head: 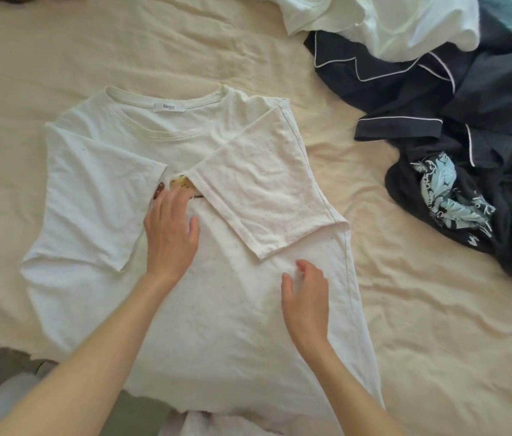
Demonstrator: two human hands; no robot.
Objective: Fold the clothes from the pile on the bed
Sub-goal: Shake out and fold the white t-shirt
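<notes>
In the head view, a white T-shirt (216, 309) lies flat on the cream bed sheet (59, 58), collar away from the person and the hem at the near edge of the bed, where it hangs over a little. Both short sleeves are already folded inward over the chest: the left sleeve (97, 196) lies on its side of the body, and the right sleeve (261, 190) crosses diagonally toward the middle, so only a small part of the printed picture (179, 184) shows between them. The left hand (171, 234) rests on the chest of the shirt with straight fingers, pressing the cloth and holding nothing. The right hand (306, 300) is just below the right sleeve's cuff, fingers loosely bent over the fabric; it seems to touch the cloth and not to pinch it. The pile (437, 105) waits at the far right, well apart from the shirt: a white garment (390, 23) on top, a dark navy pyjama piece with white piping (421, 89), and a dark garment with a pale blue print (449, 196). I judge the shirt to be light, thin and very soft, so it will wrinkle and slide easily. It is better to take it at the hem corners or at the side seams, and to smooth it with a flat palm after each fold.
</notes>
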